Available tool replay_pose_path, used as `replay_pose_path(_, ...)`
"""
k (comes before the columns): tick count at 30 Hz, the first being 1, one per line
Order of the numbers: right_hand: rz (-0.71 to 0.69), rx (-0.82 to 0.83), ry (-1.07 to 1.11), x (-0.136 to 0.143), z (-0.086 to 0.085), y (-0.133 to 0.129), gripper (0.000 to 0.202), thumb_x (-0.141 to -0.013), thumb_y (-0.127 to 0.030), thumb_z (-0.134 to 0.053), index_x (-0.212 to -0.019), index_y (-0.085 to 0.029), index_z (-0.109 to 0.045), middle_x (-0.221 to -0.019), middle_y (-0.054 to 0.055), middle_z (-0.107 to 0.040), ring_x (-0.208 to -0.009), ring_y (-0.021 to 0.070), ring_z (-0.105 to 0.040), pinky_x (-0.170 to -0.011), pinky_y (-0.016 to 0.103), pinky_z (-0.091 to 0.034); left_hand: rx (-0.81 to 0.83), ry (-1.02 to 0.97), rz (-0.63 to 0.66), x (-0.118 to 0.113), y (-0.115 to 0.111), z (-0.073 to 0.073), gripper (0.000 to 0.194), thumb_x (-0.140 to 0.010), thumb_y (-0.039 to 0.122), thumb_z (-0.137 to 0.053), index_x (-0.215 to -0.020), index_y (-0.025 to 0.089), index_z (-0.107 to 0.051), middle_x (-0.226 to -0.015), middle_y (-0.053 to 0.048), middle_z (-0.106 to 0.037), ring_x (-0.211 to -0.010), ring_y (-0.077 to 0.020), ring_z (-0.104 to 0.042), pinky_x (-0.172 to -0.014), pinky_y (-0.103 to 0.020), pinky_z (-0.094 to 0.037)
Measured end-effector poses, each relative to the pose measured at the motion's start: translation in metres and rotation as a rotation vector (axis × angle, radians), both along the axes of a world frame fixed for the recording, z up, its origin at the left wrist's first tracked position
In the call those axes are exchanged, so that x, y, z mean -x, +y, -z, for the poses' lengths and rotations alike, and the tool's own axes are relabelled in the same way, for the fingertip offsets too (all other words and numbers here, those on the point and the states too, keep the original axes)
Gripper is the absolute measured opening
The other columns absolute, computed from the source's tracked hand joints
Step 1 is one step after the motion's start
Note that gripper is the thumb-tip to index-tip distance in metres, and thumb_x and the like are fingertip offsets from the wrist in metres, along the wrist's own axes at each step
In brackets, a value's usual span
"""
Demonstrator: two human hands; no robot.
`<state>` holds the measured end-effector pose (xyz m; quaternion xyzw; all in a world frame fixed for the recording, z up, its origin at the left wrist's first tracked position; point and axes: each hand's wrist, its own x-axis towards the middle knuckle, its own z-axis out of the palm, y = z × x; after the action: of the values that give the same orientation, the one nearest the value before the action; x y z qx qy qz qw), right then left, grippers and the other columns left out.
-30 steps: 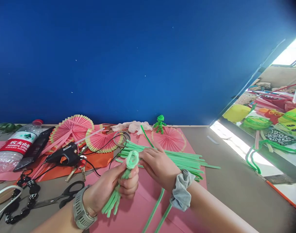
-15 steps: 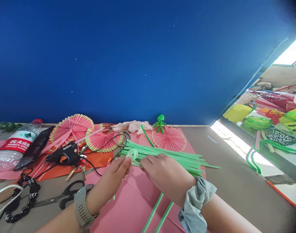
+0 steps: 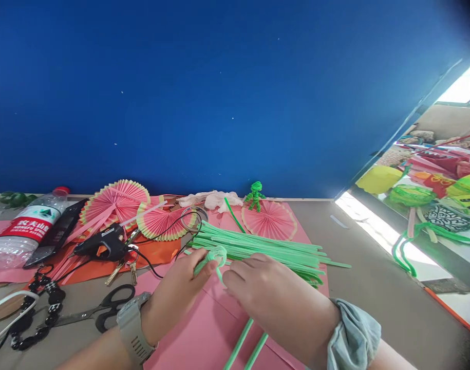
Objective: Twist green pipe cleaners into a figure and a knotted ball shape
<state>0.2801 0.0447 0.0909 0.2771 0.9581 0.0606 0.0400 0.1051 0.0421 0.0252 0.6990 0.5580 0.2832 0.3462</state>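
Between the thumb and fingers of my left hand (image 3: 188,280) is a small coil of light green pipe cleaner (image 3: 218,254). A strand runs from this coil to the pinched fingertips of my right hand (image 3: 254,288), which partly hide its end. Just beyond both hands lies a bundle of light green pipe cleaners (image 3: 258,249) on pink paper (image 3: 196,329). Two loose green stems (image 3: 240,341) stretch toward me beneath my right hand. A small green figure of wound pipe cleaner (image 3: 255,195) stands at the back.
Pink folded paper fans (image 3: 161,222) lie by the blue panel (image 3: 219,103). To the left are a black glue gun (image 3: 104,244), keys (image 3: 131,267), black scissors (image 3: 111,306), a beaded string (image 3: 53,303) and a plastic bottle (image 3: 30,223). Green craft pieces (image 3: 412,195) sit far right.
My right hand has moved slightly down and to the right, and the strand between the hands now shows. My left hand has turned, and the coil sits a little lower and further right.
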Motion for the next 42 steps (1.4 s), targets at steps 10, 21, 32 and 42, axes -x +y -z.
replay_pose_path(10,0.104,0.241,0.271,-0.016,-0.001,0.022,0.012,-0.08,-0.007,-0.051,-0.079,-0.019,-0.054,-0.083,0.0,-0.057,-0.073,0.0128,-0.055,-0.063,0.024,-0.043,0.018,0.106,0.242,-0.003,-0.008,0.006,0.024,-0.088,0.031,-0.039,-0.102,0.024,-0.057,-0.095,-0.006,-0.068,-0.084,-0.0227,-0.06,-0.075,-0.032,-0.039)
replay_pose_path(21,0.264,0.661,0.415,-0.027,0.005,0.044,0.01,-0.086,-0.026,-0.049,-0.084,-0.02,-0.056,-0.075,-0.001,-0.062,-0.064,0.0115,-0.055,-0.055,0.021,-0.038,0.106,0.06,0.324,-0.004,-0.02,-0.02,0.026,-0.09,0.033,-0.035,-0.107,0.026,-0.054,-0.096,-0.003,-0.066,-0.087,-0.0225,-0.059,-0.072,-0.03,-0.038)
replay_pose_path(32,0.293,0.786,0.536,-0.025,-0.002,0.039,0.01,-0.087,-0.026,-0.048,-0.082,-0.019,-0.054,-0.072,-0.002,-0.062,-0.066,0.0102,-0.058,-0.06,0.02,-0.043,0.073,0.076,0.331,-0.006,-0.013,-0.022,0.031,-0.085,0.048,-0.04,-0.103,0.028,-0.056,-0.064,0.004,-0.052,-0.053,-0.0134,-0.04,-0.05,-0.022,-0.027)
replay_pose_path(42,0.194,-0.114,0.81,-0.023,0.006,0.03,0.032,-0.083,-0.02,-0.054,-0.114,-0.019,-0.045,-0.115,0.011,-0.049,-0.112,0.0238,-0.044,-0.092,0.041,-0.039,-0.044,0.106,0.121,-0.002,-0.006,-0.017,0.027,-0.086,0.044,-0.042,-0.077,0.022,-0.054,-0.065,0.003,-0.057,-0.055,-0.0136,-0.046,-0.052,-0.023,-0.029)
